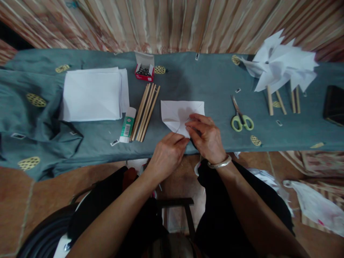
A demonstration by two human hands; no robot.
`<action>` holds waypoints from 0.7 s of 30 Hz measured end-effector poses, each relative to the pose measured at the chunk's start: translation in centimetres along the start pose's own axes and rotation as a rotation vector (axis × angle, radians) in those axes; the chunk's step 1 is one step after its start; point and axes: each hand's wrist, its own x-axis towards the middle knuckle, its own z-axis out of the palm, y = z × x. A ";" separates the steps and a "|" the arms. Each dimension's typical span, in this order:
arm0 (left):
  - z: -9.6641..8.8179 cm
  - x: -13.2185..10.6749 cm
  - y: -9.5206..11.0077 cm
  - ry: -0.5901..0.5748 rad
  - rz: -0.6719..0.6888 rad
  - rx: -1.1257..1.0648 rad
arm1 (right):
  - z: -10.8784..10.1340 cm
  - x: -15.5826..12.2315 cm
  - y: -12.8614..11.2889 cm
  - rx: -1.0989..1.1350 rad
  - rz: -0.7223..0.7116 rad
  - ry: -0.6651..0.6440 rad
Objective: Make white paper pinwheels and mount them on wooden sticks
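Observation:
A white sheet of paper (172, 109) with crease lines lies at the table's front edge, its near side folded in toward a point. My left hand (169, 152) is closed, thumb and forefinger pinching the near tip of the paper. From the right, my right hand (205, 136), with a silver bangle at the wrist, grips the same sheet: the fingers bend over its surface and the thumb is by the near edge. The hands nearly touch, and their fingers hide the tip. Several wooden sticks (145, 113) and a green-and-white glue stick (127, 125) lie left of the sheet.
Scissors (240, 116) with green handles lie to the right. White paper pinwheels (282, 64) on sticks rest at the back right. A small red box (144, 71) of dark metal pieces stands open behind the sticks. A stack of white paper (91, 95) is at left.

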 end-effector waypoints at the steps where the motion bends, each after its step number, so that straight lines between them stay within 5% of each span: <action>1: 0.0 0.0 0.0 -0.002 -0.002 0.000 | 0.0 0.0 0.0 0.004 -0.002 -0.001; 21: -0.2 0.2 0.3 -0.042 -0.021 0.010 | 0.6 -1.5 -0.2 -0.294 -0.175 -0.143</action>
